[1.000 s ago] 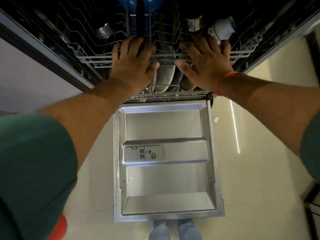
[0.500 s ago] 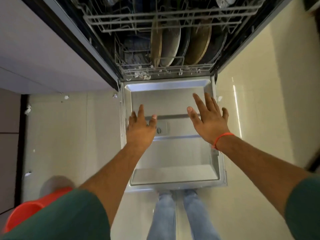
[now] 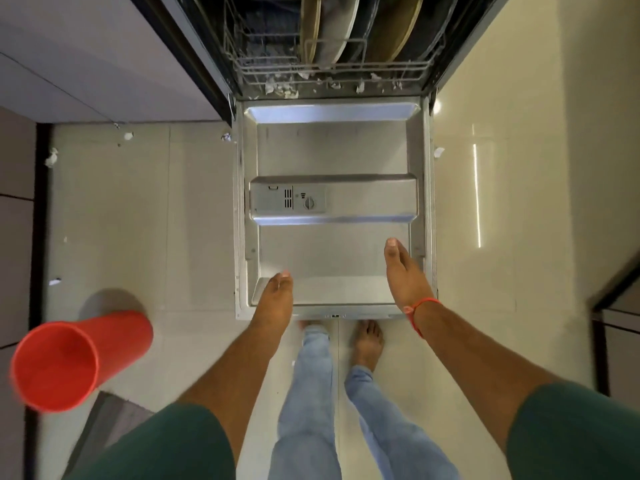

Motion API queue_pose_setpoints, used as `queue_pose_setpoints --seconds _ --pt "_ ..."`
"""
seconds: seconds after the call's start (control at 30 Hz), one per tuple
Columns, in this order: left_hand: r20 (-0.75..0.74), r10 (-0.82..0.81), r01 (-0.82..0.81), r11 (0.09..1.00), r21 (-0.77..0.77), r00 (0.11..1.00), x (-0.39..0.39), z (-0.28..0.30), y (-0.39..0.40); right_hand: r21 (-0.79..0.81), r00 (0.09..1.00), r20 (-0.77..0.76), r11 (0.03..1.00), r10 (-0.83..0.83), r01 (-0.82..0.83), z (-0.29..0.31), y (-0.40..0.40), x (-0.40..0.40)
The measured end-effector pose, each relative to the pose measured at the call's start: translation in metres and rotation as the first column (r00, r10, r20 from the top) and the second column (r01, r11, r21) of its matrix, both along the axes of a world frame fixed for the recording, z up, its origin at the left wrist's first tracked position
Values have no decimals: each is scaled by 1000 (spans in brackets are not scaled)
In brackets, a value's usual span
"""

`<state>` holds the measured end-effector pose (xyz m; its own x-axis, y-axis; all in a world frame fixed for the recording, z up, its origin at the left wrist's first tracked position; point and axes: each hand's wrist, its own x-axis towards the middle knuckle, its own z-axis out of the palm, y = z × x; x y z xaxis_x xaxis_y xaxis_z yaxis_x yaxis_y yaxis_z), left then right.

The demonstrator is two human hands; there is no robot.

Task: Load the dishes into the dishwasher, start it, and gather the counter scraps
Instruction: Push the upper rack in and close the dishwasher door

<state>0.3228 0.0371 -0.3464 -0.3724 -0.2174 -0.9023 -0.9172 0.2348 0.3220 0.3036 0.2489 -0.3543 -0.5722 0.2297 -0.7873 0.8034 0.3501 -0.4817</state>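
The lowered stainless-steel dishwasher door [image 3: 332, 154] is being reached for at its near edge by the left hand [image 3: 273, 299] and right hand [image 3: 405, 275], fingers being held straight, nothing gripped; round plates [image 3: 332, 29] are being held upright in the lower wire rack [image 3: 329, 69].

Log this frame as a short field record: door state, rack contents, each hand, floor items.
door: dishwasher door lying fully open, flat
rack: lower rack pushed in, plates standing on edge
left hand: fingers straight, over the door's near left corner; contact unclear
right hand: fingers straight, over the door's near right edge; contact unclear
floor: red bin at left, paper scraps scattered
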Motion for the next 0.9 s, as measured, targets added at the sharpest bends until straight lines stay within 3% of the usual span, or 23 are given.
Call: queue_pose_setpoints --seconds 0.23,0.4,0.6,0.73,0.9 --pt "168 347 -360 931 53 922 72 -17 17 -163 914 224 912 -338 377 -11 4 71" --pt "233 412 -444 889 107 881 104 -53 14 -180 850 283 845 -445 503 -33 -1 108" --pt "203 492 -521 845 122 846 134 -116 -8 -234 749 415 735 -517 637 -96 -16 135" --pt "254 584 -626 770 128 771 154 -147 -16 -190 662 446 659 -602 727 -142 -10 150" --pt "282 738 -789 595 157 613 167 -193 -12 -179 563 467 551 -682 815 -184 3 168"
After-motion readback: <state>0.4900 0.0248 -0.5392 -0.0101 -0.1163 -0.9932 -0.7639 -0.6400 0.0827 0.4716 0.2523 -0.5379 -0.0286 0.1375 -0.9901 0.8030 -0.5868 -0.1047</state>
